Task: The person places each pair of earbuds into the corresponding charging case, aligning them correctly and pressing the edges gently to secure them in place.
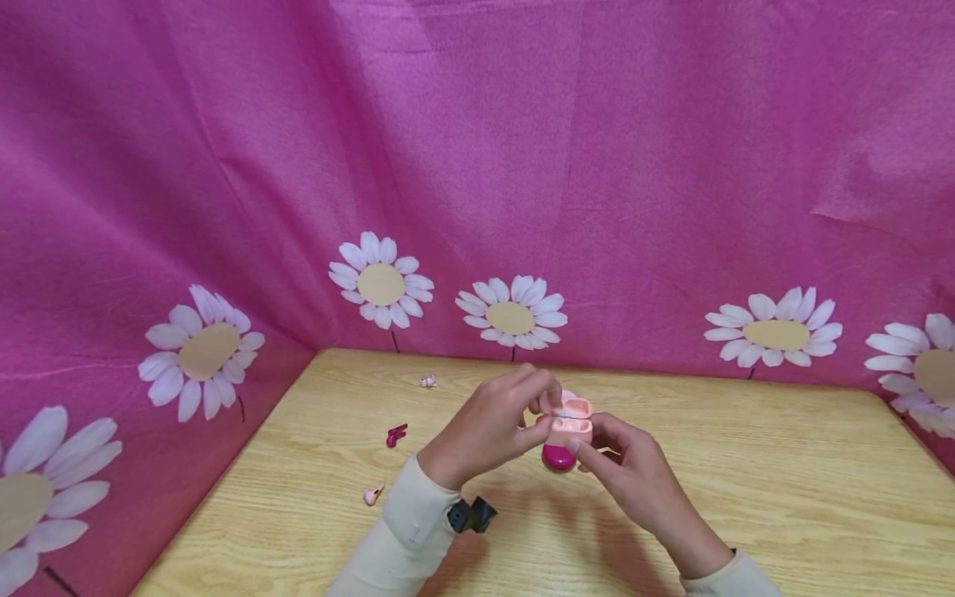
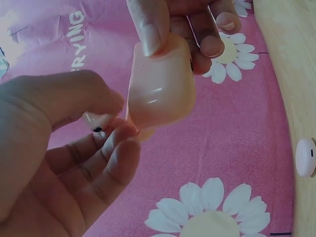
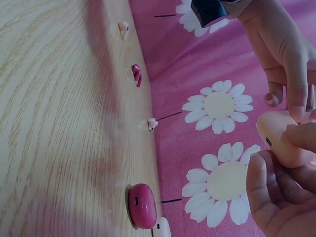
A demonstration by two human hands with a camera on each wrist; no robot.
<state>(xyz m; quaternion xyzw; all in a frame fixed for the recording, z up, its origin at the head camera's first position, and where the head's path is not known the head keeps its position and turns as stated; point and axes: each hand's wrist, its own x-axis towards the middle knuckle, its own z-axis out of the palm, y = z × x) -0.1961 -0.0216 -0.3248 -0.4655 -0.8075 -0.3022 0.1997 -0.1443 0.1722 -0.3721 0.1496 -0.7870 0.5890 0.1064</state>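
Note:
A peach earbud case [image 1: 573, 435] with its lid raised is held above the table by my right hand [image 1: 634, 473], thumb and fingers gripping its sides. The left wrist view shows the case's smooth outer face [image 2: 160, 91] tilted, with the right thumb on it. My left hand [image 1: 485, 423] is at the case's opening. Between its thumb and fingers it pinches a peach earbud [image 2: 97, 121], mostly covered, a dark spot showing. In the right wrist view the right hand [image 3: 286, 197] cups the case [image 3: 279, 136] from below, and the left hand [image 3: 289, 59] reaches in from above.
On the wooden table [image 1: 746, 464], a magenta case [image 1: 559, 458] stands beneath the hands, with a pale case [image 3: 162, 227] behind it. To the left lie a peach earbud [image 1: 373, 495], magenta earbuds [image 1: 396, 434] and pale earbuds [image 1: 428, 381]. A pink daisy-print cloth [image 1: 634, 207] hangs behind.

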